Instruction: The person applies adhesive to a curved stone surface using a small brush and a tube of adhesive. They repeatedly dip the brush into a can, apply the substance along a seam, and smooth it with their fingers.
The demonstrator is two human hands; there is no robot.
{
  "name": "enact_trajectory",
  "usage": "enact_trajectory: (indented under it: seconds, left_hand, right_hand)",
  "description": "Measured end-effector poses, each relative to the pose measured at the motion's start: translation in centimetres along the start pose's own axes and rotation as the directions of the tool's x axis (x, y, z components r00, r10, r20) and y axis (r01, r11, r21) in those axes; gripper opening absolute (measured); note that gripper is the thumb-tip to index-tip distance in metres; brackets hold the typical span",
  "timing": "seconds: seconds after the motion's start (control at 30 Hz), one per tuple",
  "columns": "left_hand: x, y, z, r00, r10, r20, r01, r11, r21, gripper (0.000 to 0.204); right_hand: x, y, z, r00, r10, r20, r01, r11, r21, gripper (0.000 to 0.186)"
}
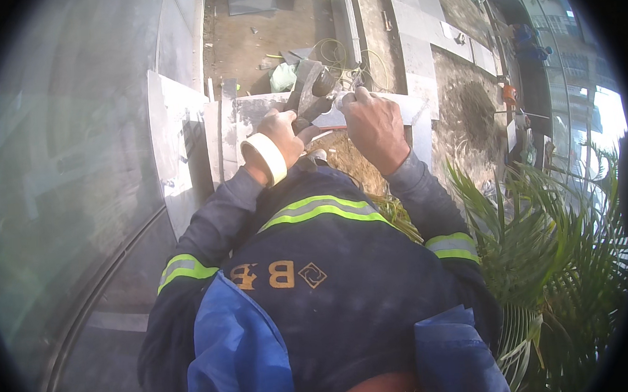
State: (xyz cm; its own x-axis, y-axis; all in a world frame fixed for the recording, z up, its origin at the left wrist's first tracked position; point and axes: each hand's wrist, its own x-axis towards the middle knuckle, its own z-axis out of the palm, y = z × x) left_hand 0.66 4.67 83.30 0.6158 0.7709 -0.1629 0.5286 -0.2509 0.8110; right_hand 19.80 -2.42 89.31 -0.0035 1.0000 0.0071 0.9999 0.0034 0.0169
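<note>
My left hand [282, 135] is closed around a dark grey, curved object [304, 90] with a hollow, shadowed middle; its kind is unclear. A roll of cream masking tape [264, 159] hangs around my left wrist like a bracelet. To its right, my right hand [374, 127] is a closed fist, back of the hand up, with the fingertips by a pale, flat piece. What it grips is hidden by the fingers. Beneath both hands runs a light grey slab [409, 107], and a thin red edge shows between them.
A large glass pane [77, 151] rises at the left. Green palm fronds [543, 241] crowd the right. Ahead lie a pale green bag [283, 77], thin yellow wire [331, 49] and bare soil [263, 39]. Grey paving slabs [417, 56] run to the far right.
</note>
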Motion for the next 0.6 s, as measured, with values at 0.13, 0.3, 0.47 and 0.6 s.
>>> enact_trajectory:
  seconds: [0.13, 0.3, 0.47, 0.6]
  left_hand:
    - [0.2, 0.3, -0.5, 0.976, -0.19, 0.111, 0.218, 0.891, -0.398, 0.041]
    - [0.3, -2.2, 0.3, 0.969, -0.134, 0.209, 0.235, 0.227, -0.945, 0.027]
    - [0.3, -0.4, -0.7, 0.97, -0.066, 0.233, 0.241, 0.147, -0.959, 0.027]
    - [0.7, -0.7, -0.5, 0.988, -0.038, 0.147, 0.151, 0.381, -0.912, 0.027]
  right_hand:
    - [-1.7, 2.6, 2.7, 0.995, 0.103, 0.002, -0.096, 0.919, 0.383, 0.026]
    - [-3.8, -0.2, 1.6, 0.918, 0.248, 0.31, -0.326, 0.025, 0.945, 0.042]
    - [-3.5, -2.1, 0.8, 0.975, 0.224, -0.012, -0.089, 0.436, 0.895, 0.042]
    - [-3.6, -2.3, 0.6, 0.972, 0.212, -0.097, -0.037, 0.55, 0.834, 0.044]
